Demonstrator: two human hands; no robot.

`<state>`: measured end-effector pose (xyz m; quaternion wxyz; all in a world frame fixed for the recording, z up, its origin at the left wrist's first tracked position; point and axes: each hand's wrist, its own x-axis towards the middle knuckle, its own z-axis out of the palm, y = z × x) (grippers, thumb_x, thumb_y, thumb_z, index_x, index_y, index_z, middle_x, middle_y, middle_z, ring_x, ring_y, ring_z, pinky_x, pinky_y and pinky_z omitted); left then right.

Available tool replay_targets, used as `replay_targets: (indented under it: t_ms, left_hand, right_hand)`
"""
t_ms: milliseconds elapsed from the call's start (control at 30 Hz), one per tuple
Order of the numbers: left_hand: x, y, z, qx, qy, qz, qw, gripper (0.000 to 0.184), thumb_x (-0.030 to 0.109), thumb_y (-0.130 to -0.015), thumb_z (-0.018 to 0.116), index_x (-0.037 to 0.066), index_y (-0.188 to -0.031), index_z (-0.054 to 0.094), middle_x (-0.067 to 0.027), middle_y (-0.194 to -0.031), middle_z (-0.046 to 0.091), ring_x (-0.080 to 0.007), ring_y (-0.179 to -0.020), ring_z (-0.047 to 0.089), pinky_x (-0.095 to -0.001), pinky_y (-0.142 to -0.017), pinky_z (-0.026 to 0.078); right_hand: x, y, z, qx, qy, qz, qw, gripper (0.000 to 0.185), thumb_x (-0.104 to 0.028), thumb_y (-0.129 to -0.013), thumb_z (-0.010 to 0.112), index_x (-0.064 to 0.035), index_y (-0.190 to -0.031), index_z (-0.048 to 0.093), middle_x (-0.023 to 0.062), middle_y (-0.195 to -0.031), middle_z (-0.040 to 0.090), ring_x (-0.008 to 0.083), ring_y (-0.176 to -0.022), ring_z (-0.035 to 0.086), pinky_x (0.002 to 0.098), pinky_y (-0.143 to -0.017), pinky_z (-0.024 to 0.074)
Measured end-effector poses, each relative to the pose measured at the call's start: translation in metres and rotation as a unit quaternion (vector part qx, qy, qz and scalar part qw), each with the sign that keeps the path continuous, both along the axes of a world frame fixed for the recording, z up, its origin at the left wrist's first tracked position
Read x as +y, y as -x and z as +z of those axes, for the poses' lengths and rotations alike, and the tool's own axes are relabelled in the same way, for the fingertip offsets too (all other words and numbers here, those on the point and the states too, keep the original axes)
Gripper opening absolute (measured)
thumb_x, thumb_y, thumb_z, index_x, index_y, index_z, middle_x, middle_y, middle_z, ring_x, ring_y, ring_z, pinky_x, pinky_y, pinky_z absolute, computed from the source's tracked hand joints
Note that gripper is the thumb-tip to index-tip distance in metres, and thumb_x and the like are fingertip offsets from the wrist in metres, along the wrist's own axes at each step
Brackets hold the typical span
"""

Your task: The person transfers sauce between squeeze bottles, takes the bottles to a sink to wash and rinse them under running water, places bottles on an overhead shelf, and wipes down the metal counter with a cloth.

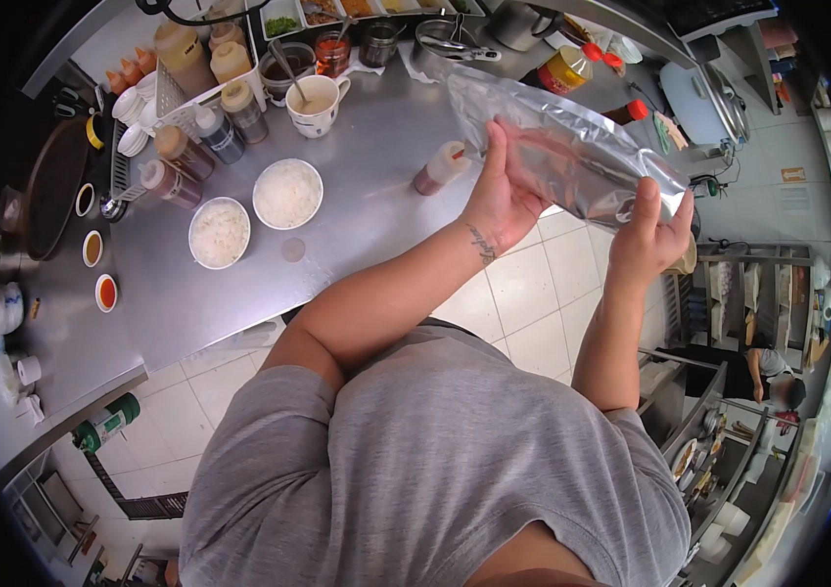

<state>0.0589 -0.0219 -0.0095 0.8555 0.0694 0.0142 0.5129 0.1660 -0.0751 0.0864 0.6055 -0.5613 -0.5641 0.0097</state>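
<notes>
The silver bag (597, 147) is up in both hands, over the near edge of the steel counter (367, 220) and apart from its top. The left hand (506, 201) grasps its near side, thumb up and fingers partly hidden; the right hand (652, 230) grips the other end. Handling appears under way: the bag is picked up, but whether it is sealed or filled cannot be told, nor what remains to be done with it. Just beside the left hand stands a squeeze bottle (440, 168) with reddish sauce inside. Farther left, two white bowls (224, 266) hold rice (288, 194), their filling seemingly done. Beyond them, a patterned mug (314, 123) contains a pale liquid and a spoon (299, 91). At far left, small cups (106, 293) hold brown, dark and orange-red sauces.
</notes>
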Motion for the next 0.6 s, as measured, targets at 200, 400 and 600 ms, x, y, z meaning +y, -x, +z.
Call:
replay_targets:
  t_ms: [200,400,600]
  left_hand:
    - [-0.0004,0.0038,0.0023,-0.005,-0.002,-0.002,1.0,0.08,0.077,-0.078,0.041,0.011,-0.122,0.048,-0.0096,-0.121,0.057,-0.0228,-0.114,0.054,-0.0393,-0.095,0.046]
    - [-0.0025,0.0069,0.005,-0.012,-0.001,-0.005,1.0,0.084,0.078,-0.077,0.042,0.011,-0.129,0.043,-0.0095,-0.128,0.053,-0.0233,-0.12,0.05,-0.0405,-0.1,0.042]
    - [-0.001,0.0069,0.0066,-0.024,-0.014,-0.012,1.0,0.087,0.077,-0.077,0.041,0.012,-0.135,0.038,-0.0095,-0.133,0.048,-0.0238,-0.124,0.046,-0.0414,-0.104,0.039]
  right_hand:
    - [0.0041,-0.0037,-0.0011,-0.023,-0.011,0.008,1.0,0.031,-0.025,-0.084,0.072,0.0016,-0.096,0.059,0.0039,-0.088,0.062,0.0091,-0.078,0.054,0.022,-0.071,0.0443]
    - [0.0063,-0.0064,-0.0024,-0.034,-0.016,0.019,0.999,0.032,-0.025,-0.084,0.072,0.0018,-0.097,0.06,0.0047,-0.088,0.063,0.0104,-0.078,0.056,0.0223,-0.072,0.0449]
    - [0.0065,-0.0037,0.0003,-0.032,-0.017,0.008,0.999,0.035,-0.028,-0.084,0.073,0.0018,-0.096,0.061,0.0055,-0.088,0.064,0.0107,-0.078,0.057,0.0226,-0.071,0.0457]
